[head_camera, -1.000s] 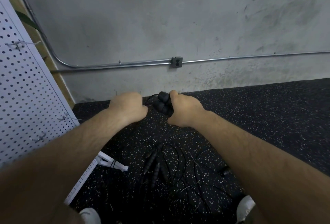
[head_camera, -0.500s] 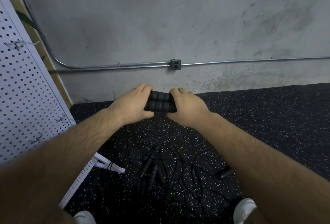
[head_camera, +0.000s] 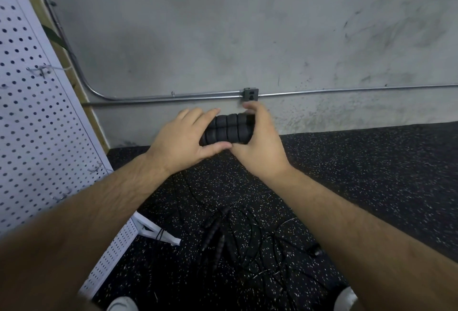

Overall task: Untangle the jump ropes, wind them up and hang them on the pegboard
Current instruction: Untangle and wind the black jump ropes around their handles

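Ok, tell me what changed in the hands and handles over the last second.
The pair of black handles turned from end-on to lying sideways. The left hand, first a fist beside them, took hold of their left end; the right hand kept its grip. The rope tangle on the floor and the pegboard stayed put.

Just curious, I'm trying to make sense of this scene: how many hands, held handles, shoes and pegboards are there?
left hand and right hand: 2
black ribbed handles, held between them: 2
white shoes: 2
white pegboard: 1
Total: 7
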